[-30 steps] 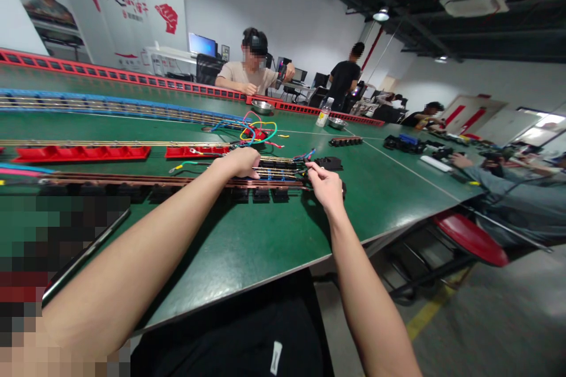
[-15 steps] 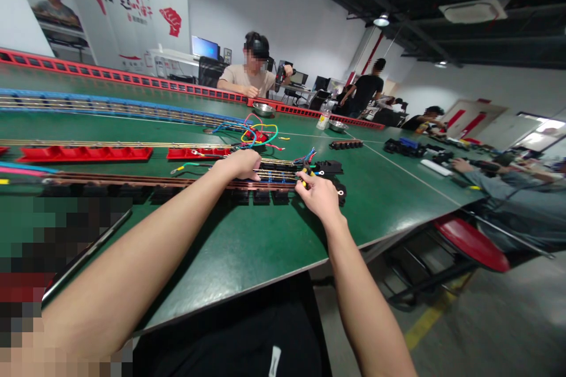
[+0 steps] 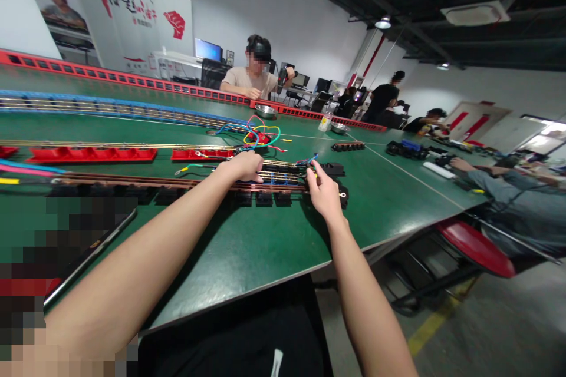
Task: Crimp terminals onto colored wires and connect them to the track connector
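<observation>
My left hand (image 3: 246, 167) rests on the long rail assembly, its fingers curled down over the metal strips; what they grip is hidden. My right hand (image 3: 323, 188) is at the right end of the same assembly, index finger stretched toward the blue and red wires (image 3: 308, 159). A small yellow bit, perhaps of pliers, shows under its fingers. Copper-coloured rails (image 3: 190, 181) with black blocks (image 3: 264, 198) below run left from my hands. A white-tipped ring terminal (image 3: 342, 195) sticks out beside my right hand. Coloured wires (image 3: 265, 134) lie behind my left hand.
Red troughs (image 3: 92, 155) and a blue-framed rail (image 3: 110, 105) lie at the left. Metal bowls (image 3: 266, 111) and a bottle (image 3: 325, 119) stand at the back. A person (image 3: 252, 78) sits across the green table (image 3: 247, 259); another person's sleeves (image 3: 499, 188) are at the right.
My right hand has shifted slightly right, its index finger now extended toward the wires; the yellow-handled tool is less visible. My left hand stays in place. The view has moved slightly.
</observation>
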Demonstrator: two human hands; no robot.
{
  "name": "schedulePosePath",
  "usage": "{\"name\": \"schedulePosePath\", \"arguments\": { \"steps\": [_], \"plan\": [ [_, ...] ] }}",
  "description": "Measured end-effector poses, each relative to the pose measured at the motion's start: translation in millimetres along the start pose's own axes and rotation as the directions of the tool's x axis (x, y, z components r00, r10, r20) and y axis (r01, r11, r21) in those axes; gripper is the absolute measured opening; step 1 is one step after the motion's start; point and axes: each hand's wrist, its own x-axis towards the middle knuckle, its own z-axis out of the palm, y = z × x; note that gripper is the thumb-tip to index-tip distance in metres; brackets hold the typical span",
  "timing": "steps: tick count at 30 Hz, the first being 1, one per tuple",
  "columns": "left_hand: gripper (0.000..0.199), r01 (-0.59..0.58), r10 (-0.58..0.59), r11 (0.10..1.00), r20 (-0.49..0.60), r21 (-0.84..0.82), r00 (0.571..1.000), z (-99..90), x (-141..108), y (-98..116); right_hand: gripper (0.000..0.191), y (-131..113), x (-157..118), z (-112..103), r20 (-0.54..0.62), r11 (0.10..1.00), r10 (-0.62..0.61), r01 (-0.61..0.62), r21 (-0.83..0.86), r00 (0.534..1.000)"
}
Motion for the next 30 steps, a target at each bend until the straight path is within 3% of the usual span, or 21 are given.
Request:
{"name": "schedulePosePath", "arguments": {
  "steps": [7,12,15,21,26,30],
  "plan": [
    [0.030,0.026,-0.025,0.999,0.026,-0.026,0.999,-2.7,-2,0,0.055,8,4,5,0.038,0.897,0.122,-0.127,0.423,0.992],
    [0.031,0.023,-0.022,0.999,0.022,-0.024,1.000,-3.1,-3,0,0.058,3,7,0,0.147,0.646,0.343,-0.347,0.680,0.928],
    [0.032,0.020,-0.020,1.000,0.022,-0.020,1.000,-2.5,-2,-1,0.057,2,9,-5,0.176,0.521,0.419,-0.395,0.757,0.891],
    [0.033,0.016,-0.016,1.000,0.023,-0.009,1.000,0.2,0,-2,0.047,5,12,-9,0.213,0.373,0.476,-0.415,0.830,0.853],
    [0.033,0.014,-0.014,0.999,0.015,-0.037,1.000,0.7,0,-2,0.046,9,14,-12,0.230,0.316,0.503,-0.425,0.848,0.833],
    [0.035,0.031,-0.030,0.998,0.021,-0.051,0.999,0.2,0,-2,0.054,6,11,-12,0.235,0.385,0.458,-0.429,0.817,0.857]
  ]
}}
